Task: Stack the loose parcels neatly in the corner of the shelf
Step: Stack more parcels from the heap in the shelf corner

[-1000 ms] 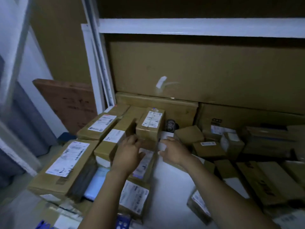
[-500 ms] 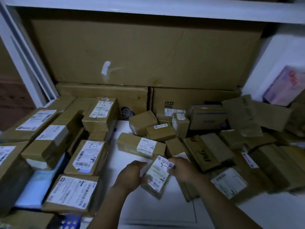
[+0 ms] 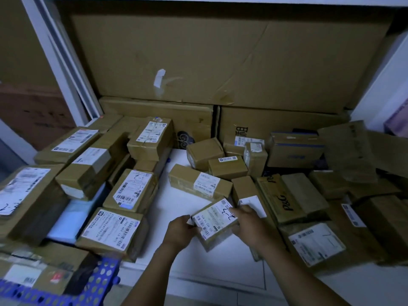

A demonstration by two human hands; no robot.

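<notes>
Parcels (image 3: 130,191) sit piled along the left edge of the white shelf (image 3: 176,202). Next, the left hand (image 3: 180,231) and the right hand (image 3: 249,224) both grip one small box (image 3: 215,221) near the shelf's front edge. More boxes (image 3: 293,195) lie jumbled by the right edge.

p&g is printed on a brown carton (image 3: 287,202), and 502 602 12 on the front-left parcel (image 3: 110,230) label.

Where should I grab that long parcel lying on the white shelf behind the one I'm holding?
Probably pinch the long parcel across its width at the left, unlabelled end, from above: it lies flat with bare shelf on both sides there.
</notes>
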